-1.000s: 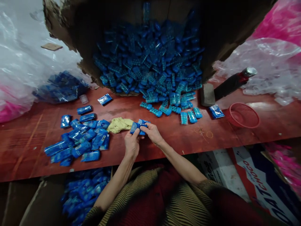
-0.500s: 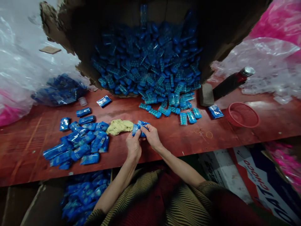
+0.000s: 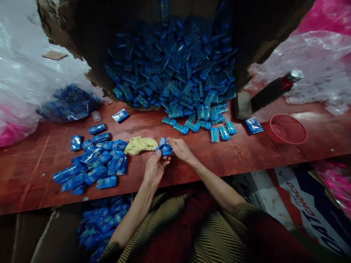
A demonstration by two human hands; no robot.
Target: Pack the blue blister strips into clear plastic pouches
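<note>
Between my hands is a small blue printed plastic wrapper (image 3: 166, 149), held up over the table near its front edge. My left hand (image 3: 154, 170) pinches its lower left side with the thumb, while the other fingers curl loosely underneath. My right hand (image 3: 181, 150) grips the upper right edge between thumb and fingers. Whether anything is inside the wrapper, I cannot tell. A crumpled yellow-green cloth (image 3: 139, 145) lies just left of it. Farther left sits a heap of blue wrapped packs (image 3: 101, 160), some shiny and rounded.
A torn cardboard box (image 3: 65, 25) spills many small clear-and-blue containers (image 3: 175, 84) onto the red table (image 3: 192, 175). To the right are a grey block (image 3: 243, 105), a dark bottle (image 3: 274, 93), a flat blue pack (image 3: 253, 125) and a red plastic basket (image 3: 286, 129). Below the table are more blue packs (image 3: 102, 223).
The wrapper has been turned and its shape opened out between my hands. My right hand has shifted slightly up and right; my left fingers have loosened beneath it. The view has tilted a little.
</note>
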